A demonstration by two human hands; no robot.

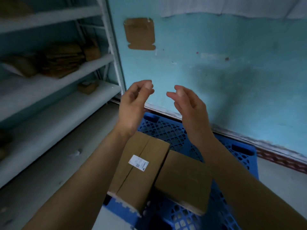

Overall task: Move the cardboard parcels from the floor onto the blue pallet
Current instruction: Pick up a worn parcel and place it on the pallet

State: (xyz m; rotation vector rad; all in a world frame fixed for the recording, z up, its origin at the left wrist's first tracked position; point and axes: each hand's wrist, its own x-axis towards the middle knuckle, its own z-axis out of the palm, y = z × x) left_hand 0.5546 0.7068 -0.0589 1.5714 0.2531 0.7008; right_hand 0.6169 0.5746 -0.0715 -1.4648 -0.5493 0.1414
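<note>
1. Cardboard is already off the floor: two boxes lie on the blue pallet [166, 130], side by side with their long edges touching.
2. The left parcel [132, 180] stands taller, has a taped seam running along its top, and bears one white label [138, 163] (the print is too small to read).
3. The right parcel [184, 180] sits lower and its top is plain.
4. Two bare forearms rise from the bottom of the view and pass over the parcels, one above each, without touching them.
5. The left hand [132, 103] is held up before the wall, palm turned towards the other hand, fingers loosely curled and the thumb close to the fingertips; it holds nothing.
6. The right hand [189, 107] mirrors it, palm facing left, fingers gently bent, and it too is empty.
7. A clear gap separates the two hands, and both are well above the pallet.
8. The pallet has an open grid top and stands on the pale floor [58, 171] close against the turquoise wall [232, 72].
9. One flat cardboard piece [139, 34] is fixed to that wall.
10. White shelving [49, 93] stands at the left; its brown stacks are blurred, perhaps flattened cartons, and one small box [88, 87] sits on a lower shelf.
</note>
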